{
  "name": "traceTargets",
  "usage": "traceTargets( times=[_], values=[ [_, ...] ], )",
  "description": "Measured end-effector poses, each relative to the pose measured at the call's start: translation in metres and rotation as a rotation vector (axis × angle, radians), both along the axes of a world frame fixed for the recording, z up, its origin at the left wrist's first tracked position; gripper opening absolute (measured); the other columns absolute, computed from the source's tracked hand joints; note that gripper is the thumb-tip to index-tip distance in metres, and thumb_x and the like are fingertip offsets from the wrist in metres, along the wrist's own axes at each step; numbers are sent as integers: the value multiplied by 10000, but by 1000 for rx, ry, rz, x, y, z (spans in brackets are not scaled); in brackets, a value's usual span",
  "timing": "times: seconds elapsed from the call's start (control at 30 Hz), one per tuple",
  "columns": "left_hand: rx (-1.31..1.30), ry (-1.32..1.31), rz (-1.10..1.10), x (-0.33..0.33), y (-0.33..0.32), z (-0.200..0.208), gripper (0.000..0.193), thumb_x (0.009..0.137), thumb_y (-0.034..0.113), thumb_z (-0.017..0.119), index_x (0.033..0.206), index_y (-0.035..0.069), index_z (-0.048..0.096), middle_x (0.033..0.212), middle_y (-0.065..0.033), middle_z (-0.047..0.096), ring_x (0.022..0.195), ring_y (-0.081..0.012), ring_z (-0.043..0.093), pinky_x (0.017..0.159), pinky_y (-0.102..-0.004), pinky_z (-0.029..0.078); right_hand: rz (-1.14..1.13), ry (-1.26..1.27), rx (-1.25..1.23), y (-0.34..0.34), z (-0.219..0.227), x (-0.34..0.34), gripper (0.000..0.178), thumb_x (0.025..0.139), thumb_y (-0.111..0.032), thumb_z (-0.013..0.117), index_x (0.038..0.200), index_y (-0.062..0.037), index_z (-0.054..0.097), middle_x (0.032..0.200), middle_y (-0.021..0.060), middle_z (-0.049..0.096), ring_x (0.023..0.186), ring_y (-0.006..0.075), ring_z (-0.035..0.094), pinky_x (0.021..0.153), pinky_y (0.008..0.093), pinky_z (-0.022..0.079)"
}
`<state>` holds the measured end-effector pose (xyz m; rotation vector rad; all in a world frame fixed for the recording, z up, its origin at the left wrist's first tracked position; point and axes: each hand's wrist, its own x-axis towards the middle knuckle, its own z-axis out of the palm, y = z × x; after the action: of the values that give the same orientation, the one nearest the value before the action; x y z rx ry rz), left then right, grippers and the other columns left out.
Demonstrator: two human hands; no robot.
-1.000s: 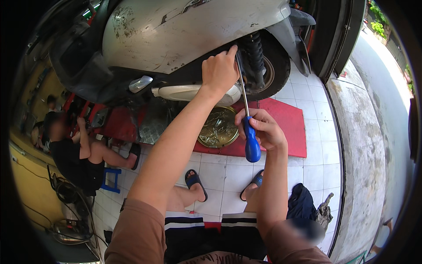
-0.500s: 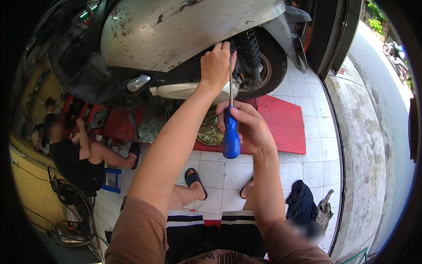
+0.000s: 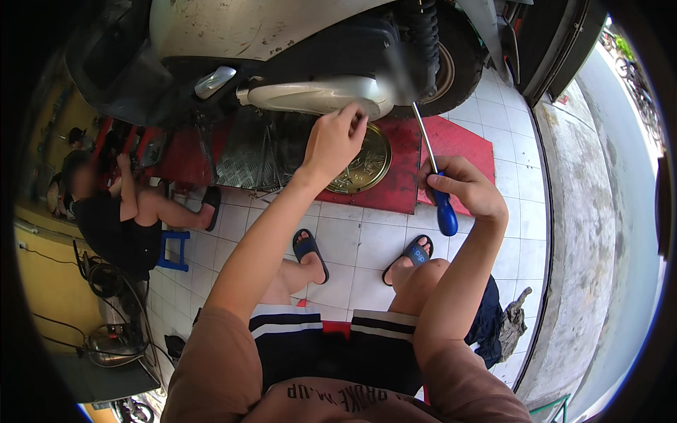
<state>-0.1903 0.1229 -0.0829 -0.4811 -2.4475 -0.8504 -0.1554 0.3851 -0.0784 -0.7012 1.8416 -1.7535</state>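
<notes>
In the head view, our right hand (image 3: 465, 187) wraps a screwdriver (image 3: 431, 156) by its blue handle, fingers closed around it. The screwdriver's long axis runs away from us, leaning a little left, tip toward the scooter (image 3: 282, 32), just short of the rear wheel (image 3: 465, 67). Our left hand (image 3: 337, 141) sits left of the shaft and apart from it, over the far edge of a round tray (image 3: 355, 190) and near a silver cover (image 3: 303, 95); its fingers are bunched, and we cannot tell whether they pinch anything.
</notes>
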Motion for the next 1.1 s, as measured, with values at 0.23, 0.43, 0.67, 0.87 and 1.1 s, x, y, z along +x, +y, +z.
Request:
traceTargets(
  times=[0.23, 0.43, 0.67, 0.87, 1.1],
  values=[
    [283, -711, 295, 55, -89, -171, 92, 830, 6, 607, 904, 0, 662, 718, -86, 680, 591, -143, 681, 541, -275, 521, -470, -231, 523, 31, -50, -4, 190, 846, -185, 570, 770, -14, 601, 616, 21, 529, 567, 106, 484, 541, 267, 374],
    [-58, -797, 242, 33, -83, -194, 364, 811, 227, 652, 1097, 3, 663, 1074, -216, 660, 1031, -341, 628, 888, -390, 505, -399, -124, 912, 8, -77, -20, 243, 832, -231, 574, 744, -10, 623, 628, 65, 582, 582, 147, 524, 570, 304, 402],
    [-132, -821, 261, 33, -85, -184, 497, 836, 273, 623, 1251, 13, 543, 1306, -210, 503, 1144, -355, 557, 946, -432, 478, -182, -61, 1030, -52, -94, -37, 294, 829, -286, 579, 768, -11, 662, 690, 112, 638, 634, 208, 580, 634, 359, 443],
    [-196, -884, 144, 50, -103, -163, 467, 830, 280, 643, 1201, 7, 565, 1196, -176, 556, 1104, -347, 572, 927, -430, 486, -238, 12, 1109, -75, -126, -51, 323, 754, -309, 651, 820, 1, 714, 750, 175, 682, 742, 288, 676, 719, 399, 510],
    [-485, -1239, 7, 57, -133, -158, 413, 855, 323, 622, 1122, 8, 635, 1082, -183, 668, 1036, -331, 633, 885, -426, 512, -286, 164, 1106, -93, -163, -60, 257, 684, -261, 635, 744, -28, 725, 704, 191, 670, 723, 338, 682, 707, 415, 532]
  ],
)
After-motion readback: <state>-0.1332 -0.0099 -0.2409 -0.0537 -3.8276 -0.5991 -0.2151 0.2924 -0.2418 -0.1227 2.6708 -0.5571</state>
